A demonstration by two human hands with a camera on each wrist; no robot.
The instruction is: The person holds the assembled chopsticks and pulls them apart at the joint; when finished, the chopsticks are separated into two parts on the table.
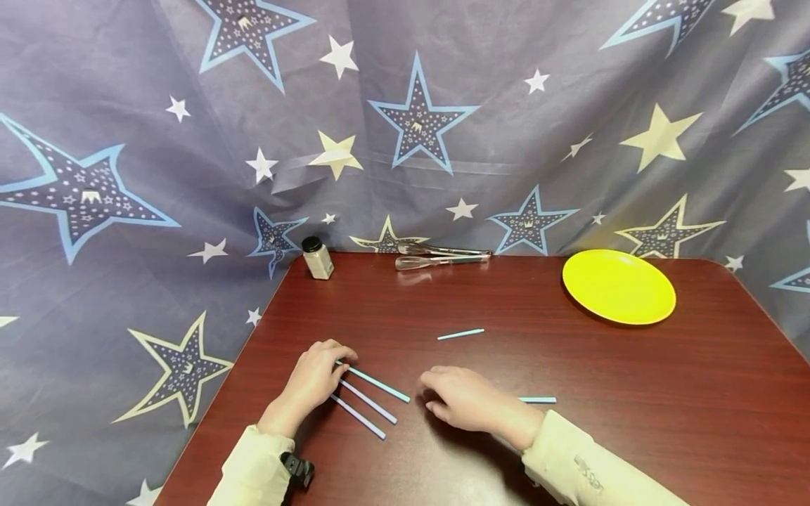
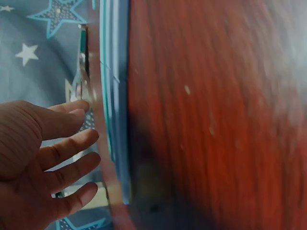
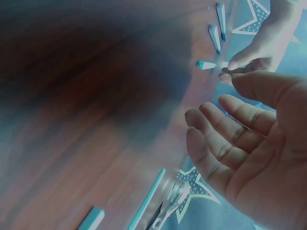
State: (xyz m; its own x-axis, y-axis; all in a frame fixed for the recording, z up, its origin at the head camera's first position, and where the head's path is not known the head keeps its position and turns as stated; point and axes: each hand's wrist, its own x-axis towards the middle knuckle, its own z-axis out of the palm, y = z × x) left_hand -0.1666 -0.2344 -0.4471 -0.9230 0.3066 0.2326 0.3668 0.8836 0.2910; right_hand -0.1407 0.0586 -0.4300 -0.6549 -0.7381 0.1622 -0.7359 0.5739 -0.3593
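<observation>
three slim, straight, light-blue sticks (image 1: 369, 402) lie grouped beside the relaxed, empty left hand (image 1: 314, 376), while two outlying sticks (image 1: 460, 334) seem left ungrouped, the right hand (image 1: 465, 399) grasping nothing.

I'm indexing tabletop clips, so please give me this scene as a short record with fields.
Left hand: at one end of three pale bluish sticks; contact unclear
Right hand: fingers relaxed, holding nothing
Other sticks: one stick farther back; another stick partly hidden by the right forearm
Along back: black-lidded jar, tongs
Back right: yellow plate
Surface: reddish-brown table
Backdrop: star-patterned cloth
</observation>
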